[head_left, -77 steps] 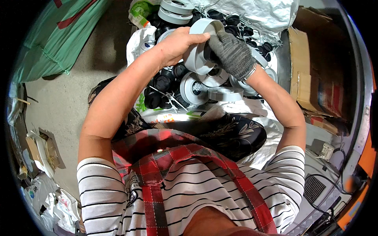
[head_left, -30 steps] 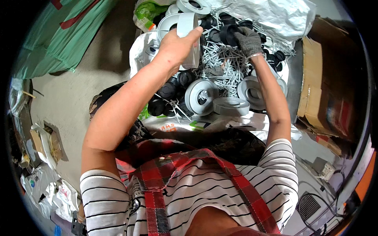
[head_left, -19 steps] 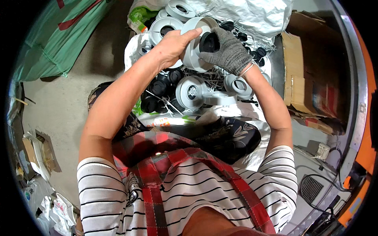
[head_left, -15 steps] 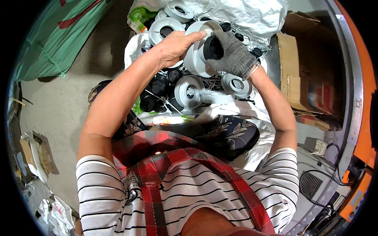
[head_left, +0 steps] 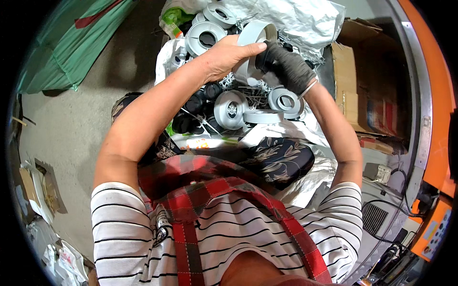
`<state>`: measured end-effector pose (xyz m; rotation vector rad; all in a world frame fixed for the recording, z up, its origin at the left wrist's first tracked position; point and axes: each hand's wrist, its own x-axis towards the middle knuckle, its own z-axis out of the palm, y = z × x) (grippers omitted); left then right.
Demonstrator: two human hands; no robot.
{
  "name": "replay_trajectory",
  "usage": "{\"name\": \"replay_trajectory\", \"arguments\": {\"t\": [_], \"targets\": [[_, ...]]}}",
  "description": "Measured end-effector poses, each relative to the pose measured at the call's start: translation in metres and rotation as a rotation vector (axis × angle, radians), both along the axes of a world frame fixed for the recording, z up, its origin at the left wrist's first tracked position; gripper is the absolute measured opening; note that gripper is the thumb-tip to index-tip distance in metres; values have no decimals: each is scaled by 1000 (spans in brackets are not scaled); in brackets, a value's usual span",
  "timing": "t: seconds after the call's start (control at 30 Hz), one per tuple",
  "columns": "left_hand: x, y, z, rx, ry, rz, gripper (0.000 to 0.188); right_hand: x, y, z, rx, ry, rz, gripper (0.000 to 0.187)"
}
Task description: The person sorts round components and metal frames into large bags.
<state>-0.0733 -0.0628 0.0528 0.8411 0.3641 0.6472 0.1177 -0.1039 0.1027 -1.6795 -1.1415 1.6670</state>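
Head cam: bare left hand (head_left: 226, 58) clamped on a light-grey round plastic ring (head_left: 250, 34), gloved right hand (head_left: 289, 71) against its open side, grip hidden, can't tell. Bodyward of the hands: black round plastic caps (head_left: 195, 102), 3 more grey plastic rings (head_left: 263, 117).

The held ring (head_left: 249, 35) is smooth plastic — the glove (head_left: 290, 70) matt cloth.

1. Gripping with the bare left hand (head_left: 232, 56), thumb (head_left: 255, 49) stretched out to the right.
2. Got the dark-grey-knit-gloved right hand (head_left: 288, 70) curled in close beside it, kinda blurry.
3. Reaching forward with bare left forearm (head_left: 160, 107) and bare right forearm (head_left: 335, 113), elbows (head_left: 116, 166) out wide.
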Motion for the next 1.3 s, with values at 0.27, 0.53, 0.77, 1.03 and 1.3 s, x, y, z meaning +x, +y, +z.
{"name": "replay_trajectory", "arguments": {"t": [0.27,0.53,0.77,1.03,1.3], "targets": [[9,-3,-2,542,293,194,57,28,4,-40,-240,345,-182,53],[-3,21,10,1068,838,621,90,119,-8,-94,3,-1404,672,48],[14,24,-15,752,893,241,75,177,-30,-131,64,-1564,483,48],[13,18,-5,-262,215,183,34,62,21,-86,430,-769,128,58],[-13,34,22,239,572,679,43,-57,0,-271,157,-1119,736,78]]}}
